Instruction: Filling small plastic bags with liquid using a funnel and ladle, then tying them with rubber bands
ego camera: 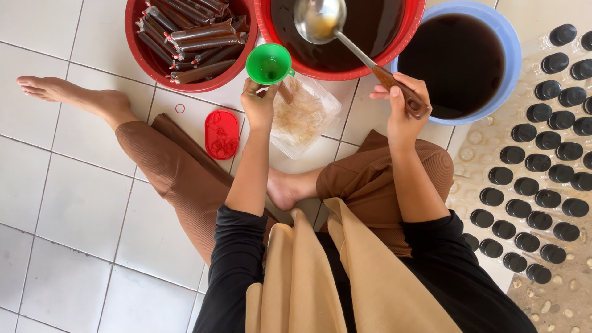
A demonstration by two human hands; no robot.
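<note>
— While the right hand grips the ladle by its brown wooden handle, how does that tool handle, would you say?

— Stiff, I judge, and top-heavy: the metal bowl sits over the red basin of dark liquid, with some liquid in it, so it has to stay level. The fingers are clamped around the handle's end, which looks like the right place to take hold.

— Which way does it point?

— Its long axis runs on a slant, from the hand up and to the left, bowl end farthest from the person.

— And the left hand?

— Its fingers are closed around the stem below the green funnel, mouth facing up. Light, rigid plastic, probably slippery when wet. It seems to hold a thin clear bag beneath too, soft and limp, though I cannot tell for sure.

— Where is the funnel?

— Just beside the red basin's rim, above a clear bag lying on the tiled floor.
</note>
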